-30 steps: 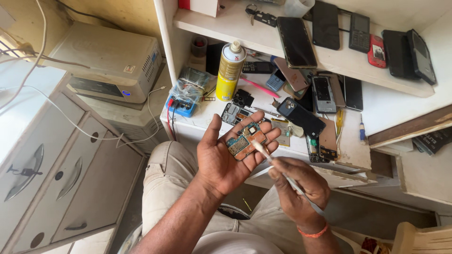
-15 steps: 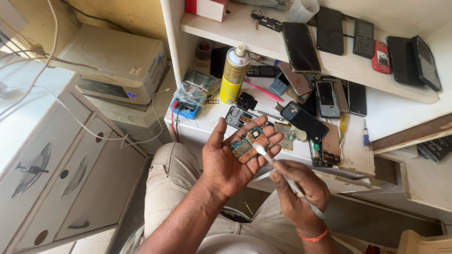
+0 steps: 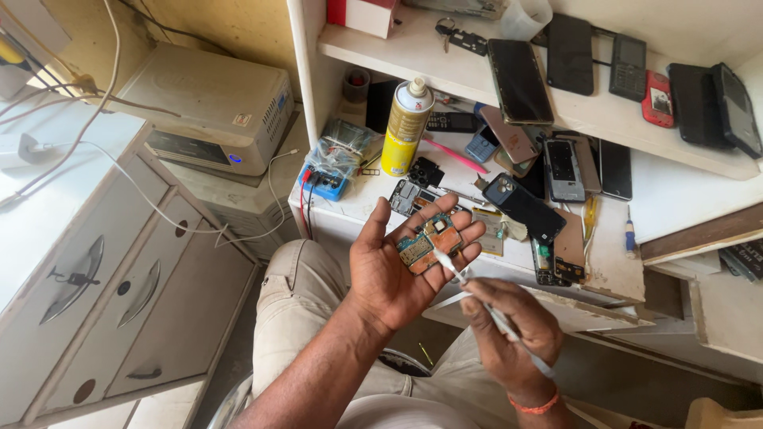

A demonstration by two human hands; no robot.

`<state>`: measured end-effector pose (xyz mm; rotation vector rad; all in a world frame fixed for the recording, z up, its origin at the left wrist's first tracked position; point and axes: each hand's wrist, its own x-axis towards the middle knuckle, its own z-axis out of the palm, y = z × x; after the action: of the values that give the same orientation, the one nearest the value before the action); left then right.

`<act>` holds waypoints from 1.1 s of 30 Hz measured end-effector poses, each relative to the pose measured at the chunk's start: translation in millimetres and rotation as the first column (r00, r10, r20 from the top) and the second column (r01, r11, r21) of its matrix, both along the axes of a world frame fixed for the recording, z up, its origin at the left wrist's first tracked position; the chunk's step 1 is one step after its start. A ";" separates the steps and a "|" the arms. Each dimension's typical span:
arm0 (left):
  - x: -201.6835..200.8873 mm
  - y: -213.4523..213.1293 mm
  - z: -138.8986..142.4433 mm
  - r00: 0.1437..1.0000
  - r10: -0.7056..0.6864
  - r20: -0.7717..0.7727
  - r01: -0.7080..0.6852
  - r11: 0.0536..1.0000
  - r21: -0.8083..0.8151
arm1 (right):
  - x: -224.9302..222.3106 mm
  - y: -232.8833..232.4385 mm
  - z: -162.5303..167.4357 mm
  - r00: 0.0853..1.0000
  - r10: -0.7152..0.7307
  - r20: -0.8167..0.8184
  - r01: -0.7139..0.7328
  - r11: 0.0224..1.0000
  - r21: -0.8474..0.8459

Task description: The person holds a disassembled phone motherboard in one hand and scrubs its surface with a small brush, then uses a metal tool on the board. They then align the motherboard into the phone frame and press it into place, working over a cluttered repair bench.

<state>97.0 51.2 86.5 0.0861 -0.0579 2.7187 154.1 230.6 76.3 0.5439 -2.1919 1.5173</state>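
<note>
**Operator:** While I look down through the head camera, my left hand (image 3: 397, 266) lies palm up with the fingers spread, and a small green and copper-coloured circuit board (image 3: 430, 242) rests flat across those fingers. The hand is not clenched; it cradles the board.

**Observer:** And your other hand?

**Operator:** My right hand (image 3: 509, 330), at about four o'clock from the left, is closed around a thin white-handled tool (image 3: 477, 292). The tool slants up toward ten o'clock, and its tip touches the board near its right edge. I cannot tell whether the tip is a brush or a blade. An orange band (image 3: 534, 406) sits on that wrist.

**Observer:** What is around you?

**Operator:** At twelve o'clock from the board stands a yellow spray can with a white cap (image 3: 406, 127), upright on the white lower shelf (image 3: 612, 270). Just at nine o'clock from the can lies a clear plastic bag of small parts (image 3: 342, 151), over a blue box with red and black leads (image 3: 322, 183). At two o'clock from the board, a dark phone with a round camera (image 3: 520, 205) lies among opened phone backs. The upper white shelf (image 3: 381, 49) carries several dark flat phones (image 3: 518, 79) and a red keypad phone (image 3: 657, 98). Far off at ten o'clock sits a beige boxy unit with a small blue light (image 3: 208, 107), above a pale cabinet with drawers (image 3: 111, 302). Below my hands are my beige trousers (image 3: 298, 306).
</note>
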 end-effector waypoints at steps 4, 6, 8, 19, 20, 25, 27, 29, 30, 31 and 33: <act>0.4 0.3 -0.2 1.000 0.006 0.001 -0.006 1.000 -0.010 | 0.6 0.2 3.6 0.999 -0.026 -0.028 0.027 0.998 0.051; 0.9 0.5 -0.3 1.000 -0.003 0.009 0.003 1.000 0.002 | 0.5 0.5 4.9 0.999 -0.014 -0.035 0.017 0.998 0.062; 1.6 0.4 -0.4 1.000 0.006 0.013 -0.005 0.999 -0.032 | 1.8 1.6 6.0 0.998 0.011 -0.064 -0.006 0.997 0.082; -3.3 13.8 -13.3 0.998 0.064 0.006 -0.043 0.744 -0.666 | -1.6 3.3 6.4 0.995 -0.094 0.015 0.095 0.992 -0.078; -2.6 16.1 -15.3 0.998 0.056 0.000 -0.040 0.715 -0.698 | -1.8 3.0 6.4 0.996 -0.084 0.010 0.084 0.993 -0.081; -5.8 17.6 -20.9 0.994 0.105 -0.002 -0.074 0.687 -0.722 | -1.3 2.7 5.2 0.996 -0.078 0.033 0.081 0.991 -0.103; -5.8 15.3 -21.4 0.993 0.109 -0.048 -0.107 0.644 -0.757 | -1.2 3.8 4.0 0.996 -0.074 0.042 0.078 0.989 -0.129; -6.3 12.3 -21.0 0.993 0.117 -0.009 -0.085 0.668 -0.739 | -1.4 5.3 2.6 0.995 -0.094 0.043 0.099 0.989 -0.111; -6.3 11.2 -20.9 0.993 0.119 0.010 -0.074 0.680 -0.729 | -1.3 6.3 1.9 0.993 -0.106 0.043 0.110 0.989 -0.101; -6.4 10.1 -20.6 0.993 0.118 0.027 -0.069 0.732 -0.678 | -1.3 7.0 1.3 0.994 -0.104 0.041 0.108 0.988 -0.110; -7.2 7.9 -19.8 0.992 0.112 0.062 -0.058 0.824 -0.563 | -1.5 8.1 0.0 0.994 -0.102 0.038 0.106 0.986 -0.128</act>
<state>89.8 59.1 66.7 -0.2160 0.7366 2.7052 152.6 238.7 76.4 0.3607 -2.0917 1.6081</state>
